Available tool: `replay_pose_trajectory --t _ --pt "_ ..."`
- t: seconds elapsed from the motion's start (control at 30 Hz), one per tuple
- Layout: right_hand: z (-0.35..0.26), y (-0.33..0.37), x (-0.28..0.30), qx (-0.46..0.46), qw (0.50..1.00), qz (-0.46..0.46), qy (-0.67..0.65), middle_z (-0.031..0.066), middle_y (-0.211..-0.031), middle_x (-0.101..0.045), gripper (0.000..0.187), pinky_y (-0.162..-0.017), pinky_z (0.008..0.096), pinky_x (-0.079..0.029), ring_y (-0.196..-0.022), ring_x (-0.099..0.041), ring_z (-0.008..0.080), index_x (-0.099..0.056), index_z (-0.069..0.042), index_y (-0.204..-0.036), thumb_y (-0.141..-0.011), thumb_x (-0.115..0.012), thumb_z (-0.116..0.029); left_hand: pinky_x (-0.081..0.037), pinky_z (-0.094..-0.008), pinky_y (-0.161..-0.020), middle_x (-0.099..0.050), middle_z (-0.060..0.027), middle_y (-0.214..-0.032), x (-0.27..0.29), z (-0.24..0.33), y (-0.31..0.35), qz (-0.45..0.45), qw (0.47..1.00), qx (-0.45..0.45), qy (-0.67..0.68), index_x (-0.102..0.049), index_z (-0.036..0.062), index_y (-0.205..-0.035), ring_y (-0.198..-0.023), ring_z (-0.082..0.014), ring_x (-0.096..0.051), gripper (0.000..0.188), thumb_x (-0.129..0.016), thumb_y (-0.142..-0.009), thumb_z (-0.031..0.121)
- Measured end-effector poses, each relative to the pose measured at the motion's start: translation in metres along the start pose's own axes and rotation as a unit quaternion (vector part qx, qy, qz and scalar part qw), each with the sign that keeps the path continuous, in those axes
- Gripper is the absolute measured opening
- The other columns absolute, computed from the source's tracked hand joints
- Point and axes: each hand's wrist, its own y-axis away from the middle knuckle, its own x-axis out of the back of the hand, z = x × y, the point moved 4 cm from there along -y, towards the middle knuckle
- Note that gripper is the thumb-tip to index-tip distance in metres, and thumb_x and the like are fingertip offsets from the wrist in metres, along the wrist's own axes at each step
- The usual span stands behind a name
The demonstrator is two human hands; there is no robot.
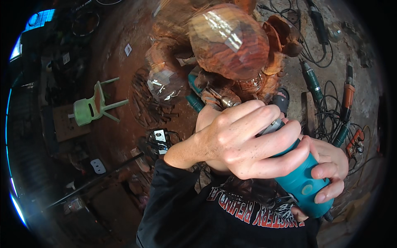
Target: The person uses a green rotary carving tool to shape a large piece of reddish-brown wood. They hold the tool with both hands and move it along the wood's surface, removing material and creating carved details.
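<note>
- The floor is reddish brown and dusty on the left, while on the right it turns to grey, stained concrete.
- A pale green plastic chair sits left of a loose heap of dark sticks.
- Farther left, the room is dim, with bright blue-white light at its edge.
- A large, glossy wood carving, rounded on top with red-brown grain, fills the upper middle, just beyond the hands.
- On the right lie a dark green power tool and an orange power tool, among tangled black cords.
- The teal corded power tool is in both hands, tilted, in front of the wearer's black shirt.
- The left hand is clamped around its upper end, fingers bent across the grey collar.
- The right hand wraps the body from the right, fingertips pressed against the teal casing, nearer the cord end.
</note>
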Motion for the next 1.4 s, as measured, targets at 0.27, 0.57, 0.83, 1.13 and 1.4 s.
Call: replay_pose_trajectory --t 0.27,0.57,0.83,1.13,1.4 --pt "-0.010 0.007 -0.021 0.090 0.988 0.119 0.039 0.0222 -0.149 -0.051 0.078 -0.115 0.0692 -0.042 -0.134 -0.051 0.0531 -0.050 -0.021 -0.137 -0.074 -0.094 -0.037 -0.054 -0.0278 -0.056 -0.069 -0.0042 -0.090 -0.004 0.009 -0.001 0.101 0.993 -0.037 -0.038 -0.074 0.0108 -0.106 -0.072 -0.0220 -0.067 0.030 -0.075 -0.076 0.009" --pt "-0.066 0.001 -0.017 -0.029 0.958 0.269 0.091 0.0161 -0.145 -0.054 0.077 -0.112 0.0606 -0.041 -0.132 -0.053 0.0426 -0.047 -0.022 -0.133 -0.075 -0.094 -0.037 -0.050 -0.0303 -0.061 -0.069 -0.0063 -0.091 -0.032 0.025 -0.023 0.113 0.989 0.092 0.018 -0.074 0.0079 -0.102 -0.075 -0.0219 -0.065 0.023 -0.077 -0.084 0.022" --pt "-0.065 -0.013 -0.022 -0.114 0.957 0.254 0.079 0.0097 -0.143 -0.056 0.070 -0.114 0.0608 -0.040 -0.135 -0.052 0.0408 -0.048 -0.024 -0.130 -0.076 -0.093 -0.031 -0.047 -0.0290 -0.059 -0.067 -0.0048 -0.090 -0.026 0.024 -0.018 0.189 0.976 0.106 0.011 -0.074 0.0079 -0.101 -0.074 -0.0214 -0.063 0.019 -0.077 -0.087 0.021" --pt "-0.057 -0.022 -0.026 -0.176 0.949 0.254 0.063 0.0025 -0.140 -0.058 0.065 -0.116 0.0611 -0.039 -0.137 -0.051 0.0388 -0.051 -0.027 -0.128 -0.079 -0.093 -0.025 -0.048 -0.0292 -0.058 -0.068 -0.0050 -0.091 -0.019 0.020 -0.013 0.217 0.969 0.120 0.003 -0.074 0.0076 -0.101 -0.078 -0.0222 -0.064 0.019 -0.076 -0.086 0.019" --pt "-0.052 -0.045 -0.036 -0.207 0.940 0.241 0.125 -0.0002 -0.140 -0.059 0.065 -0.117 0.0630 -0.039 -0.140 -0.051 0.0380 -0.052 -0.028 -0.126 -0.077 -0.094 -0.021 -0.049 -0.0295 -0.058 -0.068 -0.0075 -0.092 -0.019 0.017 -0.010 0.219 0.969 0.118 0.008 -0.074 0.0066 -0.101 -0.077 -0.0230 -0.063 0.022 -0.078 -0.084 0.020"
